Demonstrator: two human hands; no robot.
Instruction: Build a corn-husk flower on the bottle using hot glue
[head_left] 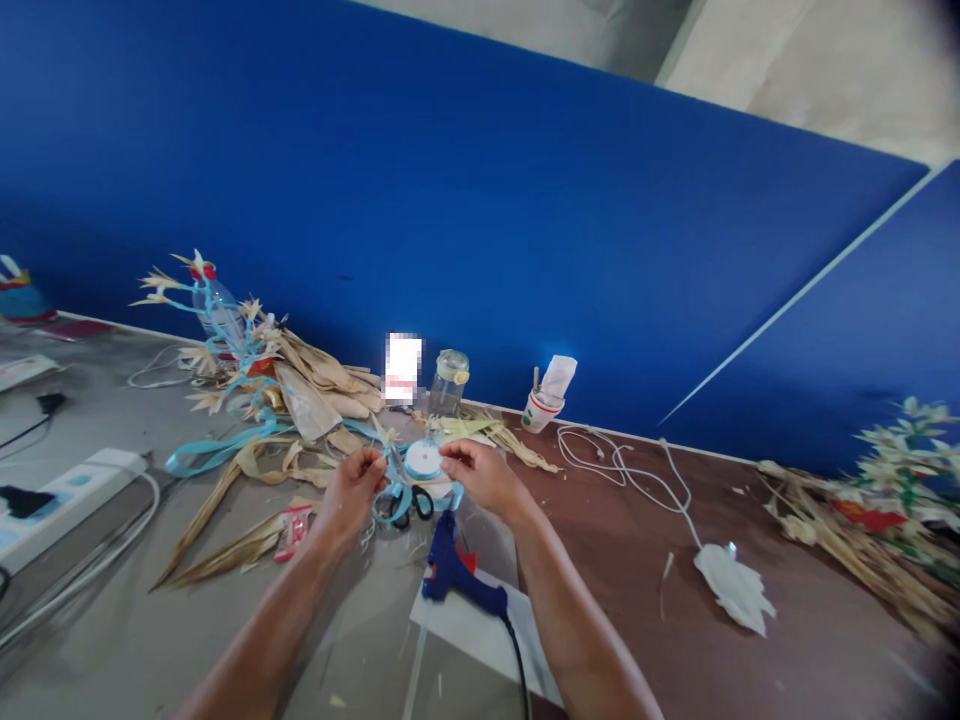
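My left hand (pixel 358 488) is closed in a pinch on the thin stem of a small pale husk flower (pixel 388 438), with light blue tape about the fingertips. Beside it, my right hand (pixel 478 472) grips the rim of a white roll of light blue tape (pixel 424 459). A loop of that tape hangs below the left fingers. Black-handled scissors (pixel 422 503) lie under the hands, partly hidden. Closer to me, a dark blue glue gun (pixel 457 575) rests on a white sheet (pixel 435 618).
Dried husks (pixel 322 365) and blue-stemmed flowers (pixel 225 345) lie at left, near a power strip (pixel 75 500). A clear jar (pixel 448 385) and a white cup (pixel 540 410) stand by the blue partition (pixel 480 200). A white cable (pixel 637 475) crosses the right side.
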